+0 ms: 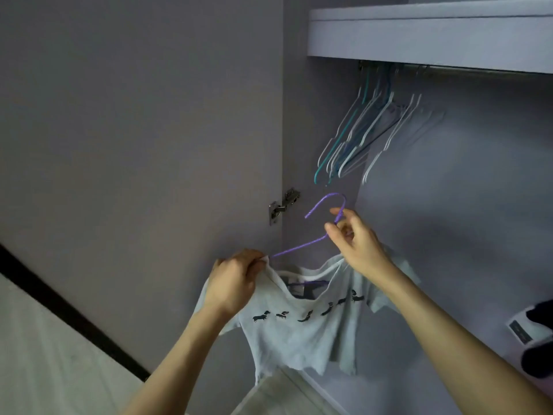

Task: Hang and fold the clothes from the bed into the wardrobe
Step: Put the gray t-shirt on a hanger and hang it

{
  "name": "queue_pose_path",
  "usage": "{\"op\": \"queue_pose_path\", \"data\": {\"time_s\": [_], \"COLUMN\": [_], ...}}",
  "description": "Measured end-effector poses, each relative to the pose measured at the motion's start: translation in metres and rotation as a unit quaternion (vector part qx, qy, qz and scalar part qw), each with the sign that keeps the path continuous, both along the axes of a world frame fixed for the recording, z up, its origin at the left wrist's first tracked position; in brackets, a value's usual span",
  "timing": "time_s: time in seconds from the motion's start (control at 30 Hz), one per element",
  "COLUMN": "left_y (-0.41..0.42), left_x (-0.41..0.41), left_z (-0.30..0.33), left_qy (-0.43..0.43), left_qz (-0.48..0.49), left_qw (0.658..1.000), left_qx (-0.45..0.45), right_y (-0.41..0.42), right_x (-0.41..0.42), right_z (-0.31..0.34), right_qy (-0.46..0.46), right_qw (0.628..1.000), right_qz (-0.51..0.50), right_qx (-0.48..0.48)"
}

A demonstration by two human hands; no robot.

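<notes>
We see a small pale grey T-shirt [294, 333], printed with a row of dark dachshunds across the chest, held up in the air in front of the open wardrobe [449, 205], partly threaded onto a purple hanger [302, 246]. One purple arm of the hanger sticks out bare above the shirt's left shoulder, and its lower bar shows through the neck opening. Our left hand [235, 278] has its fingers curled tight on the shirt's collar edge at that shoulder, just beside the tip of the hanger arm. Our right hand [354, 242] pinches the hanger's neck just under the hook, fingers closed round the purple wire, with the shirt's other shoulder draped below the wrist. Above and behind, a bunch of bare white and teal hangers [359, 136] hangs from the rail [478, 71] under the wardrobe shelf [434, 34]. A metal hinge [282, 206] joins the open door [134, 130] at left. Dark folded clothing [537, 333] lies at the right edge inside.
</notes>
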State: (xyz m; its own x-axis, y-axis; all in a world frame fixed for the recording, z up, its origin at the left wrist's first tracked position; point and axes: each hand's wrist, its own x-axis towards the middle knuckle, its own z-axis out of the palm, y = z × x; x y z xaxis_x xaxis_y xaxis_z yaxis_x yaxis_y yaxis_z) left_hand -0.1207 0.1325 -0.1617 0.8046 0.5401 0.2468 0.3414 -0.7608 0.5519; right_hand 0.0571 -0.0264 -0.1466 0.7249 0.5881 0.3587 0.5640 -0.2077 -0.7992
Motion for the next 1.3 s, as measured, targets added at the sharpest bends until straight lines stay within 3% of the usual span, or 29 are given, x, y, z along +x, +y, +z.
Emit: {"op": "queue_pose_path", "data": {"time_s": [0.07, 0.17, 0.43, 0.57, 0.73, 0.9, 1.03, 1.17, 1.3], "left_y": [0.006, 0.015, 0.015, 0.003, -0.028, -0.076, -0.13, -0.191, -0.242], "left_x": [0.0, 0.0, 0.023, 0.049, 0.094, 0.14, 0.171, 0.188, 0.204], "left_z": [-0.002, -0.004, -0.011, -0.015, -0.016, 0.015, 0.067, 0.121, 0.156], "left_qy": [-0.021, -0.03, -0.003, -0.008, 0.013, -0.043, -0.108, -0.213, -0.329], "left_qz": [0.03, 0.042, -0.007, -0.04, -0.076, -0.122, -0.183, -0.242, -0.275], "left_qw": [0.999, 0.998, 1.0, 0.995, 0.988, 0.99, 0.975, 0.929, 0.853], "left_qx": [-0.02, -0.036, -0.029, -0.087, -0.132, -0.053, 0.064, 0.183, 0.297], "right_y": [-0.02, -0.053, -0.117, -0.148, -0.194, -0.24, -0.269, -0.292, -0.307], "right_x": [0.009, 0.024, 0.041, 0.034, 0.025, 0.017, 0.015, 0.02, 0.031], "right_z": [-0.007, -0.024, -0.043, -0.049, -0.042, -0.017, 0.02, 0.053, 0.07], "right_qy": [0.019, -0.023, -0.135, -0.087, -0.078, -0.076, -0.075, -0.082, -0.138], "right_qw": [0.999, 0.991, 0.941, 0.938, 0.913, 0.841, 0.807, 0.787, 0.77], "right_qz": [-0.001, -0.063, -0.095, -0.129, -0.257, -0.406, -0.504, -0.564, -0.6], "right_qx": [-0.033, -0.115, -0.296, -0.31, -0.308, -0.35, -0.3, -0.235, -0.17]}}
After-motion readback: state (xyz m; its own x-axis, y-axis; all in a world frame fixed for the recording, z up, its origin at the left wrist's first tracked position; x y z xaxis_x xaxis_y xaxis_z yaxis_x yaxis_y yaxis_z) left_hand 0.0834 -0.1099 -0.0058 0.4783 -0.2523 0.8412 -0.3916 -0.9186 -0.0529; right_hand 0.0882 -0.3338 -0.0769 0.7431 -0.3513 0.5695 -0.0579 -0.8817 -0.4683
